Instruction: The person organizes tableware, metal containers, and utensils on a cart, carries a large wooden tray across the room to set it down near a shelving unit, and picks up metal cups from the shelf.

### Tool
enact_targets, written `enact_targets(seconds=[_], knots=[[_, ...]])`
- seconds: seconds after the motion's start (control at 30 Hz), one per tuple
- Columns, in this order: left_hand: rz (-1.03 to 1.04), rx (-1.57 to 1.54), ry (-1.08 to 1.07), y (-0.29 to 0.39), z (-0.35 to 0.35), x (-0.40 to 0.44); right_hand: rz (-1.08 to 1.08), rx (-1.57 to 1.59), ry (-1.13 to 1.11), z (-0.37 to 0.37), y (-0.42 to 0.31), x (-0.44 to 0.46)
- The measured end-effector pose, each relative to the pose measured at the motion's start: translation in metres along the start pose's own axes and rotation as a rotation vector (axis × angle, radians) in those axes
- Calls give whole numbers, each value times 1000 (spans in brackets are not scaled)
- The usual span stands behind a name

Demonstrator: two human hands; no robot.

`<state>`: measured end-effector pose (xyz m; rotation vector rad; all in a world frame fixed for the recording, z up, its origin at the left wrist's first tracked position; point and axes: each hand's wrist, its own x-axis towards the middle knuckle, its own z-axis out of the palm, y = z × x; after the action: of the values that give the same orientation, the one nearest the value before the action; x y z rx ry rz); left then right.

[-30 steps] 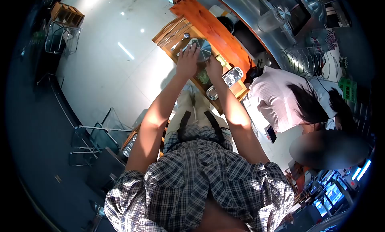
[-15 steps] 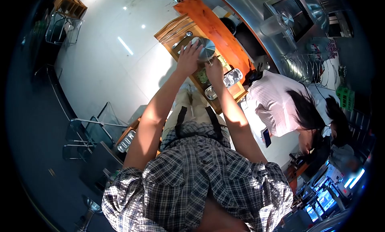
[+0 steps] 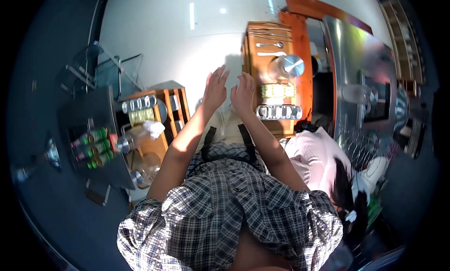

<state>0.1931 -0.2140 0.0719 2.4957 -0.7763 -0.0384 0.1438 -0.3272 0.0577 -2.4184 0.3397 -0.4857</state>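
Both my hands are raised in front of my body over the pale floor, with nothing in them. My left hand (image 3: 215, 89) has its fingers stretched upward. Close beside it on the right, my right hand (image 3: 243, 92) is open with the fingers slightly bent, near the edge of a wooden cabinet (image 3: 253, 33). On that cabinet stands a clear jar with a round metal lid (image 3: 294, 65), apart from my hands. A metal spoon (image 3: 271, 45) and a white utensil (image 3: 272, 54) lie behind it. Nearer are a yellow-green pack (image 3: 278, 90) and a clear multi-section container (image 3: 279, 112).
At left, another wooden unit (image 3: 161, 144) holds clear containers and a crumpled white item (image 3: 153, 129). Green bottles (image 3: 100, 146) stand on a dark table. A person in a pale shirt (image 3: 311, 154) bends at right, beside a steel counter (image 3: 337, 83).
Both hands have left the lidded jar and drawn back to the left, opening. My view has turned right, bringing the left unit and bottles into sight.
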Motion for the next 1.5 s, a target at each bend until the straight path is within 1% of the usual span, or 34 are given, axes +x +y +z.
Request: enact_targets(seconds=[0.03, 0.07, 0.1, 0.17, 0.2, 0.3, 0.37, 0.4, 0.43, 0.5, 0.6, 0.63, 0.67, 0.7, 0.73, 0.77, 0.83, 0.87, 0.9, 0.97, 1.0, 1.03, 1.1, 1.13, 1.17, 1.23, 1.27, 1.3, 1.33, 1.37, 1.5], knots=[[-41, -1, 7, -14, 0, -12, -46, -55, -36, 12, -5, 1], [-72, 4, 19, -3, 11, -14, -83, -96, -56, 8, 12, 2], [-104, 6, 40, -14, 12, -28, -113, -90, -77, 18, 8, -4], [-165, -23, 80, -33, 15, -53, -103, -111, -196, 37, 1, -15], [-186, -157, 140, -70, 1, -84, -151, -214, -226, 59, -42, -30], [-282, -104, 175, -78, 11, -125, -162, -124, -350, 83, -45, -56], [-354, -76, 163, -83, 13, -154, -195, -57, -375, 96, -51, -81], [-365, -104, 173, -83, 13, -166, -236, -31, -395, 102, -51, -94], [-364, -262, 226, -104, 8, -177, -305, -138, -423, 114, -72, -98], [-385, -233, 270, -98, -5, -206, -329, -78, -452, 120, -86, -126], [-296, -317, 447, -92, -32, -242, -332, -25, -459, 127, -113, -166], [-300, -303, 454, -90, -35, -254, -342, -12, -459, 125, -120, -175], [-274, -389, 425, -103, 21, -229, -302, -85, -465, 143, -71, -157], [-280, -370, 390, -99, 31, -240, -279, -49, -487, 142, -66, -163], [-315, -427, 307, -100, 41, -250, -347, -22, -504, 141, -61, -165], [-316, -420, 311, -102, 43, -258, -352, -15, -504, 142, -59, -168], [-399, -405, 158, -103, 48, -272, -278, -38, -761, 143, -55, -175], [-462, -377, 212, -103, 51, -282, -240, -48, -823, 144, -55, -181], [-451, -430, 220, -115, 60, -286, -234, -103, -822, 150, -52, -183], [-534, -352, 126, -126, 66, -307, -216, -169, -940, 157, -50, -198], [-575, -366, 99, -132, 70, -323, -274, -145, -879, 159, -51, -211], [-596, -363, 107, -136, 74, -336, -288, -140, -896, 158, -49, -219], [-660, -238, 131, -142, 97, -369, -282, -140, -1022, 159, -32, -242], [-660, -237, 86, -146, 108, -378, -331, -182, -1060, 157, -21, -248], [-663, -235, 80, -147, 108, -389, -327, -177, -1064, 156, -18, -258], [-717, 60, -8, -149, 113, -406, -210, -189, -1188, 153, -12, -276], [-789, 107, -111, -155, 112, -409, -186, -218, -1213, 150, -17, -281], [-786, 108, -116, -160, 110, -413, -180, -216, -1213, 149, -21, -286], [-805, 155, -190, -166, 107, -418, -229, -209, -1193, 149, -27, -291], [-800, 204, -262, -171, 115, -403, -263, -207, -1154, 148, -18, -283], [-701, 210, -343, -206, 109, -426, -228, -233, -1171, 172, -47, -313]])
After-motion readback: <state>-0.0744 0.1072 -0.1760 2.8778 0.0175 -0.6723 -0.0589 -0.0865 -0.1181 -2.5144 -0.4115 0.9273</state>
